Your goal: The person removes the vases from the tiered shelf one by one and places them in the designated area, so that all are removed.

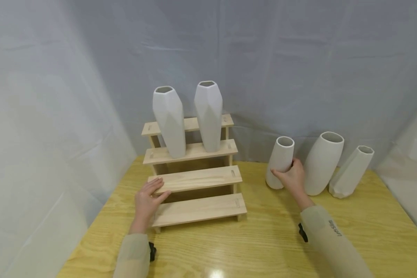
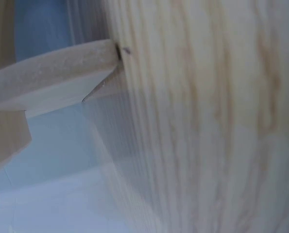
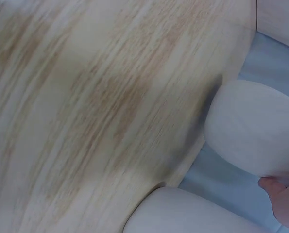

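On the right of the table, my right hand [image 1: 292, 177] grips a short, smooth white vase [image 1: 280, 158], thumb across its front and fingers round its right side. The right wrist view shows the lower end of this vase [image 3: 256, 126] close to the tabletop, with a fingertip against it. At the left end of a stepped wooden shelf [image 1: 194, 178] rests my left hand [image 1: 148, 199]. Its fingers lie on the second board from the bottom, thumb spread out. The left wrist view shows a wooden board [image 2: 197, 97] up close. Two tall faceted white vases [image 1: 169, 123] stand on an upper board.
Just right of my right hand stands a larger rounded white vase [image 1: 324, 164]. Beside it is a slimmer white vase [image 1: 351, 173] with a faceted base. The wooden table [image 1: 208, 251] runs back to a grey cloth backdrop [image 1: 264, 77], with pale cloth at both sides.
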### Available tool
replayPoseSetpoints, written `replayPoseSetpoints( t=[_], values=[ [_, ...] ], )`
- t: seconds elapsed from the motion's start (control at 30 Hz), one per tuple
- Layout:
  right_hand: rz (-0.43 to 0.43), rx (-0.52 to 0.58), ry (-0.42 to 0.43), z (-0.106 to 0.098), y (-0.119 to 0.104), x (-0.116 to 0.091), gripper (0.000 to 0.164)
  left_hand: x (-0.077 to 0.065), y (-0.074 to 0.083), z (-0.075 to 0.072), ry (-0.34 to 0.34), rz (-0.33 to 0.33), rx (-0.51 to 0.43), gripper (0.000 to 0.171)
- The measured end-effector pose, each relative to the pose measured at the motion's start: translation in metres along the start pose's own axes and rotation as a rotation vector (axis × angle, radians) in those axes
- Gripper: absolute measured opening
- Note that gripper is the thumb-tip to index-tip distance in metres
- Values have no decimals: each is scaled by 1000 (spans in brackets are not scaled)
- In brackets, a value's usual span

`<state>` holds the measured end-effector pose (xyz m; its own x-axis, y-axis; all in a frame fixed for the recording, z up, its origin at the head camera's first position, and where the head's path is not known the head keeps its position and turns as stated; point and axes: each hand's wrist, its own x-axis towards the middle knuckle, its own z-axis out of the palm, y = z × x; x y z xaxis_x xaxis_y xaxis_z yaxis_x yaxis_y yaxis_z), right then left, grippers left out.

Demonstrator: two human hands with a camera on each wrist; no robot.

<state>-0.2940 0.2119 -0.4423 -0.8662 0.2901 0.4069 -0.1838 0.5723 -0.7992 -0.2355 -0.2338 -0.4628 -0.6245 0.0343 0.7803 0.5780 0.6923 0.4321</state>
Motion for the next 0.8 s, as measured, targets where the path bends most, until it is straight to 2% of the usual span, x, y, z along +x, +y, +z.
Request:
replayPoseSetpoints(
  t=[0.2, 0.53, 0.8],
  values=[
    [-3, -9, 5, 0, 2, -1, 69, 0, 0, 0, -4, 6, 3, 40],
    [2, -22, 12, 1, 8, 0, 68, 1, 2, -1, -22, -35, 8, 40],
    [9, -16, 30, 1, 7, -1, 67, 0, 2, 0, -17, -32, 6, 40]
  ],
)
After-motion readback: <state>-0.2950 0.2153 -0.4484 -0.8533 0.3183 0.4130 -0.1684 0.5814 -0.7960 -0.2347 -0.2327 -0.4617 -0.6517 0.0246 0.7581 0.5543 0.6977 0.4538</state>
